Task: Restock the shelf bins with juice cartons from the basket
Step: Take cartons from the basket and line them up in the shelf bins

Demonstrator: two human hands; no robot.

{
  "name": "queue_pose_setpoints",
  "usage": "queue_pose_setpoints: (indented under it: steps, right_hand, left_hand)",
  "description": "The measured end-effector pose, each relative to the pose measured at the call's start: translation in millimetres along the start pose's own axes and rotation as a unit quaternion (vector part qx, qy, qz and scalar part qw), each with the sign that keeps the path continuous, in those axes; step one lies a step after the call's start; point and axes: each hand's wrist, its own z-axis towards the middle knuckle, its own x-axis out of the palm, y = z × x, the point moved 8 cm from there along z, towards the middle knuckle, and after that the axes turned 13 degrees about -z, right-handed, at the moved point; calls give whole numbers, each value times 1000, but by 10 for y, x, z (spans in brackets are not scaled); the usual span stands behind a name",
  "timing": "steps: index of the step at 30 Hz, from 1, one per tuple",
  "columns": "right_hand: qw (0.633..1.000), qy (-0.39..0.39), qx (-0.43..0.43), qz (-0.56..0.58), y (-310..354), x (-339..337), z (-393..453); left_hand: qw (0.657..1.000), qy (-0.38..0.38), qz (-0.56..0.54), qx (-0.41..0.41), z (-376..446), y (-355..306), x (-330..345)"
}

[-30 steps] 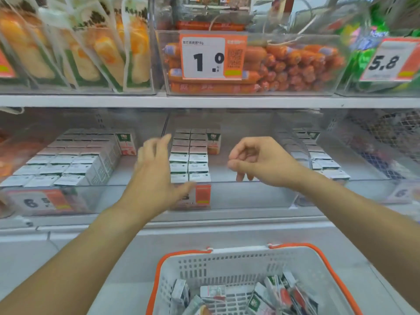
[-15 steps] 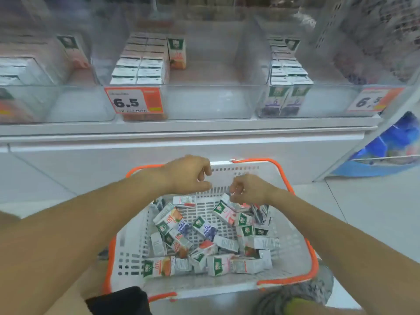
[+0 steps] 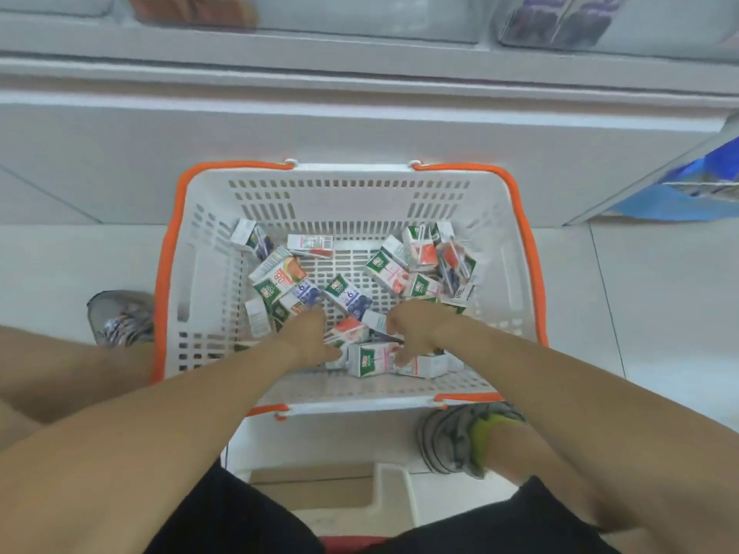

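Both hands are down inside the white basket (image 3: pixel 400 201) with the orange rim, which sits on the floor just below the shelf (image 3: pixel 360 66). The juice cartons (image 3: pixel 348 299) are all heaped loose in the basket's bottom. Left hand (image 3: pixel 310 337) and right hand (image 3: pixel 414 331) are buried in the pile near the basket's near wall, fingers tucked among the cartons, so honestly can't tell if either grip has closed on one. Grey shoes (image 3: pixel 456 437) flank the basket.
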Motion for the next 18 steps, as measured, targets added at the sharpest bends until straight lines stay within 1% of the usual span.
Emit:
queue_pose_setpoints:
  steps: [2,4,8,11,13,16,18]
  right_hand:
    - [1000,-13,-11,-8,76,-36,63]
    - [999,-20,-24,30,155,-34,132]
    - [996,-8,-66,59,350,33,283]
    - [994,2,-78,75,387,129,373]
    - [994,5,-86,65,410,184,407]
    - [993,12,-101,62,439,169,446]
    - [992,11,-105,74,405,89,461]
  left_hand:
    - [1000,-5,7,1,73,39,98]
    - [999,-33,4,-4,122,74,131]
    - [998,-61,-14,-25,164,118,-59]
    - [994,-85,-59,-19,141,183,-379]
    - [990,-96,-102,-9,81,221,-569]
    - [977,-119,-179,4,-16,291,-793]
    - [968,-139,-207,14,-98,290,-926]
